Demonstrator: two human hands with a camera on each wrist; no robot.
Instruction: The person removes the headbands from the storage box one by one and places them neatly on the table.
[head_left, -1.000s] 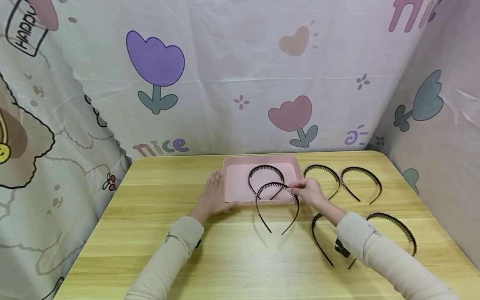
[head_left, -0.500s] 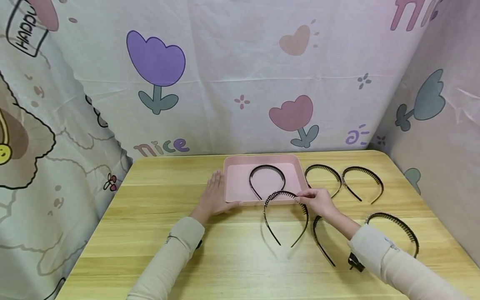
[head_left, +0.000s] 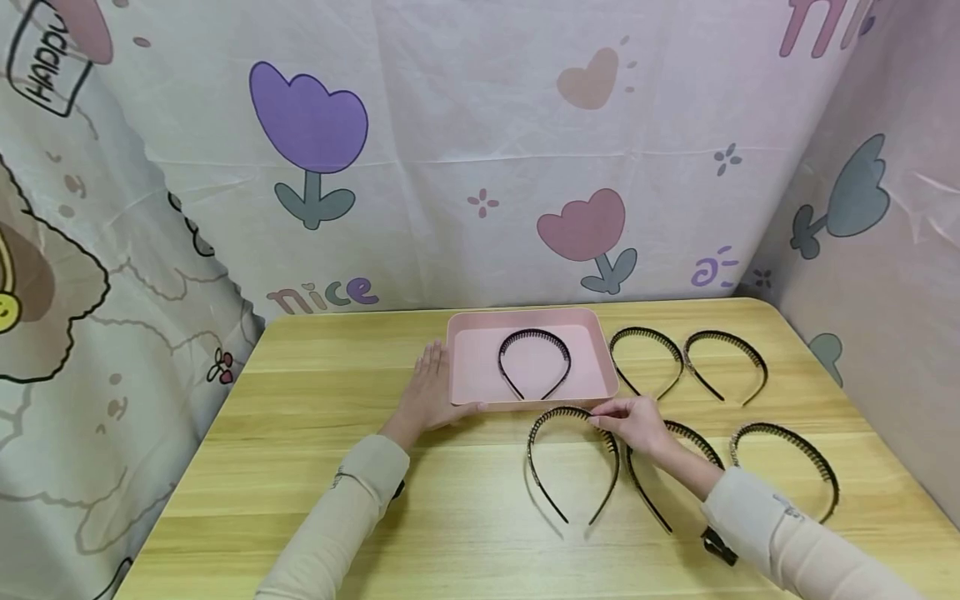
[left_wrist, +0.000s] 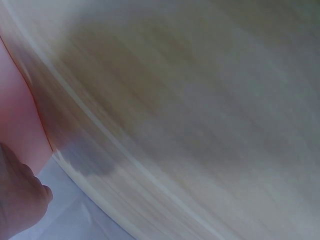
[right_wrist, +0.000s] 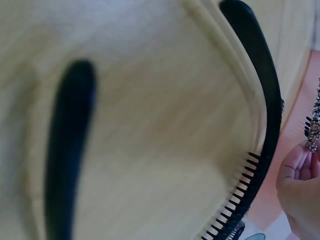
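Note:
A dark toothed headband [head_left: 530, 454] is pinched at its upper right by my right hand [head_left: 630, 421], in front of the tray, its two ends pointing toward me. The right wrist view shows the fingers [right_wrist: 295, 170] on a glittery stretch of band [right_wrist: 313, 132] at the frame's edge. My left hand [head_left: 425, 393] lies with straight fingers along the left side of a shallow pink tray [head_left: 472, 367], thumb at its front edge. One headband [head_left: 534, 333] lies inside the tray. In the left wrist view only part of the hand [left_wrist: 22, 200] shows, beside the tray wall [left_wrist: 17, 110].
Two headbands lie right of the tray: one close to it [head_left: 647, 331], another farther right [head_left: 726, 336]. Nearer me are two more, one partly under the right forearm [head_left: 693, 435] and one at the right [head_left: 791, 432]. A printed cloth [head_left: 450, 233] hangs behind the wooden table [head_left: 322, 367].
My right hand has drawn the held headband toward me and slightly right, from over the tray's front edge to in front of it. The left hand stays in place.

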